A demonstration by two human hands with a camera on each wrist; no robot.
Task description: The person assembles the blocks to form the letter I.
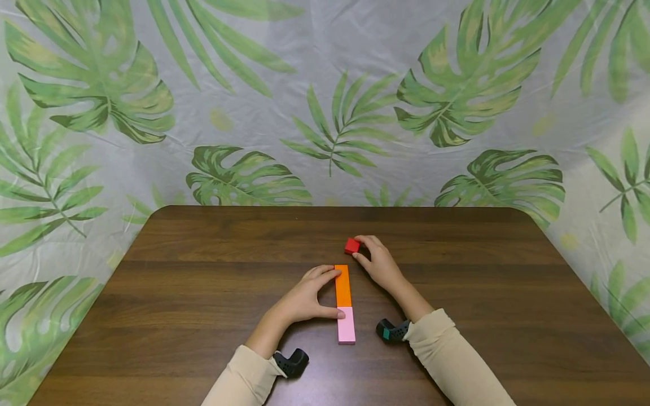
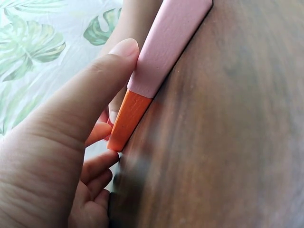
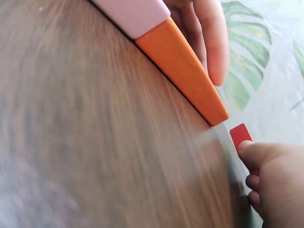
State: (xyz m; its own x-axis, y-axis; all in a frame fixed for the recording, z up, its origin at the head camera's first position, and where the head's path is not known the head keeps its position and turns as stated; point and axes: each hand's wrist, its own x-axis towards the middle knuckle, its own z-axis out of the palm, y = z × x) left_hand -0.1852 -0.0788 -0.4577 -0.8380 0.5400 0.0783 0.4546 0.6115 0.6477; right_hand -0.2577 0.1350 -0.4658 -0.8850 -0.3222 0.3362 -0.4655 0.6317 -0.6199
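An orange block [image 1: 342, 286] and a pink block [image 1: 346, 327] lie end to end in a straight row on the table. My left hand [image 1: 307, 299] rests against the row from the left. Its thumb touches the side of the pink block [image 2: 164, 47], while its fingertips reach the far end of the orange block [image 2: 127, 116]. Beyond that end, my right hand [image 1: 378, 262] pinches a small red block [image 1: 351, 246] between thumb and fingers. In the right wrist view, the red block [image 3: 241, 134] is apart from the orange block [image 3: 183, 69], with a small gap between.
The dark wooden table [image 1: 203, 237] has rounded far corners. Behind it hangs a pale cloth [image 1: 345, 34] printed with green leaves. A black wrist device [image 1: 291, 363] sits at the left cuff, and another device [image 1: 392, 331] at the right.
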